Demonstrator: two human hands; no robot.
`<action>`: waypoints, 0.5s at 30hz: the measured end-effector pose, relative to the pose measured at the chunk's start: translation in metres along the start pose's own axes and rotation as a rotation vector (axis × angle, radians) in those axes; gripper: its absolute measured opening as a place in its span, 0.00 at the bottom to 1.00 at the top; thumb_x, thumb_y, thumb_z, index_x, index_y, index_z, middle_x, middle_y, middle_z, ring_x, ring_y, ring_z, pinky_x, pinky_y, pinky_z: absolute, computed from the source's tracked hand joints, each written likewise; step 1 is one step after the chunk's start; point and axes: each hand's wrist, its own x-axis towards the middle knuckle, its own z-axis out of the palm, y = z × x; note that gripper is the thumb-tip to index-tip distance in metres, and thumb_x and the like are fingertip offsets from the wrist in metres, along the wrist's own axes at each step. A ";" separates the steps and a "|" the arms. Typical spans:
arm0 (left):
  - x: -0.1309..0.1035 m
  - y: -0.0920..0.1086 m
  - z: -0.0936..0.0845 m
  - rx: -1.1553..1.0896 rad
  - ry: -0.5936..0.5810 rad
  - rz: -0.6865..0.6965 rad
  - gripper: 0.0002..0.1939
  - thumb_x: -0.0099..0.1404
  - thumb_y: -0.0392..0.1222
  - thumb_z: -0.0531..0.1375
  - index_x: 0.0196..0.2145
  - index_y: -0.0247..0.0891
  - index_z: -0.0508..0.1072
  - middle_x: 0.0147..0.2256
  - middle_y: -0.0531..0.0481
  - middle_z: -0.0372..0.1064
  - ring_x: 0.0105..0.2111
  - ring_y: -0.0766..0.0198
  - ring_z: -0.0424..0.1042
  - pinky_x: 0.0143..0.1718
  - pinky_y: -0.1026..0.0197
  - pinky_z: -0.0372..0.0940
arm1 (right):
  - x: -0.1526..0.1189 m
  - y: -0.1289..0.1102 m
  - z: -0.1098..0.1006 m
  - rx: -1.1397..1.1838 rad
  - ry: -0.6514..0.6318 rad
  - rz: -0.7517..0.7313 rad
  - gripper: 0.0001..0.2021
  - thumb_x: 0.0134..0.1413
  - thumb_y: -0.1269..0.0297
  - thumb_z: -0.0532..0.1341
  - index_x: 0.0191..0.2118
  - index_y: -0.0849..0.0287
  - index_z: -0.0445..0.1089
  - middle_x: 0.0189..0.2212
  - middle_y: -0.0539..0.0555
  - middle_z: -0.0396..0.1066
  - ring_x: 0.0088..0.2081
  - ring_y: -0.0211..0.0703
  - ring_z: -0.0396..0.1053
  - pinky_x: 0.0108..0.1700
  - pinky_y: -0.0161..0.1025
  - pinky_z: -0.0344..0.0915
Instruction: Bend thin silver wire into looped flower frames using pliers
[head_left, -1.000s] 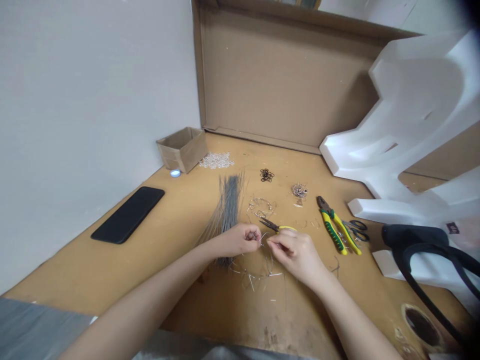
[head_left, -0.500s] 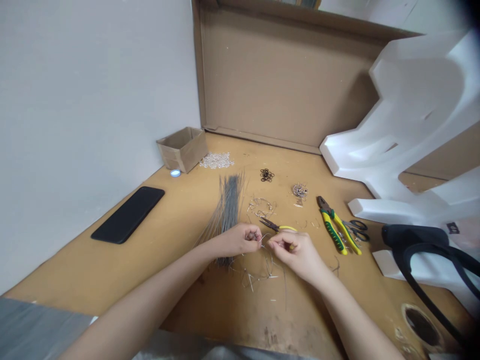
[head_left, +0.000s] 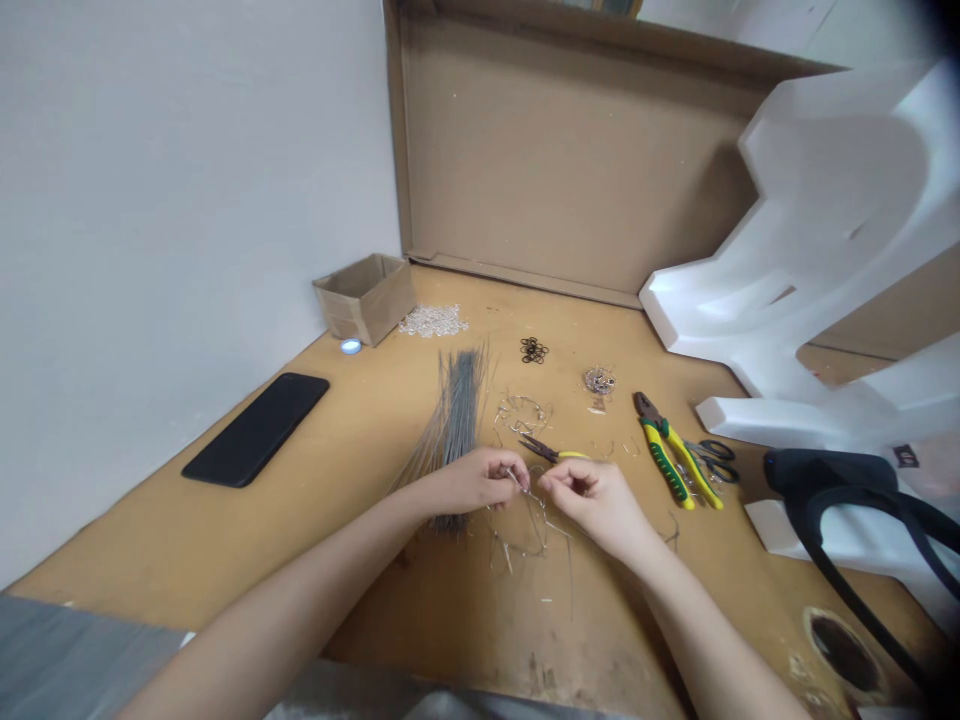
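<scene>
Wirework [head_left: 542, 505], thin and silvery, loops loosely in the middle of the near part of the table [head_left: 300, 570], between and below the two hands. The left hand [head_left: 476, 482] is curled nearly closed, thumb and forefinger pinching one end of it. The right hand [head_left: 592, 497] faces it, fingers bent and thumb close to the forefinger; whether it grips any wire, I cannot tell. The fingertips of the two hands are near each other but apart

Just beyond the hands lie needle-nose pliers [head_left: 543, 450], their yellow handle partly hidden by the right hand. Farther on is a tangled ring of wire [head_left: 521, 413]. A bundle of straight grey wires [head_left: 460, 405] runs away from behind the left hand, its far ends fanned out

Beyond these sit a heap of black rings [head_left: 533, 350] and, to its right, a silvery wire cluster [head_left: 600, 380]. Larger green-and-yellow pliers [head_left: 664, 460] lie right of the right hand, with dark-handled scissors [head_left: 720, 462] just beside them

On the left are a black phone [head_left: 259, 430], a blue-rimmed disc [head_left: 350, 346], an open box [head_left: 367, 308] and a spread of clear bits [head_left: 433, 320]. A big cardboard panel [head_left: 555, 160] stands behind, white foam [head_left: 825, 200] to its right
</scene>
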 end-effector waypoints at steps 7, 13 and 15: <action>0.000 0.000 0.001 -0.030 -0.012 -0.005 0.06 0.54 0.37 0.56 0.32 0.34 0.67 0.23 0.56 0.61 0.22 0.71 0.61 0.27 0.67 0.57 | 0.000 0.000 0.000 0.037 -0.004 0.026 0.11 0.47 0.63 0.57 0.21 0.63 0.69 0.16 0.48 0.61 0.20 0.32 0.55 0.23 0.30 0.53; 0.001 0.000 0.002 -0.066 -0.013 -0.009 0.09 0.55 0.42 0.58 0.32 0.34 0.68 0.25 0.56 0.61 0.23 0.72 0.58 0.25 0.69 0.55 | 0.000 -0.001 -0.001 0.055 0.003 0.037 0.11 0.46 0.62 0.57 0.22 0.63 0.70 0.16 0.48 0.63 0.20 0.33 0.56 0.23 0.31 0.54; 0.002 -0.001 0.002 -0.048 0.011 -0.007 0.08 0.55 0.41 0.58 0.31 0.33 0.68 0.25 0.55 0.62 0.23 0.72 0.59 0.26 0.69 0.55 | 0.000 -0.001 -0.001 0.062 0.008 0.041 0.11 0.46 0.62 0.57 0.22 0.63 0.70 0.17 0.48 0.63 0.20 0.33 0.57 0.23 0.31 0.55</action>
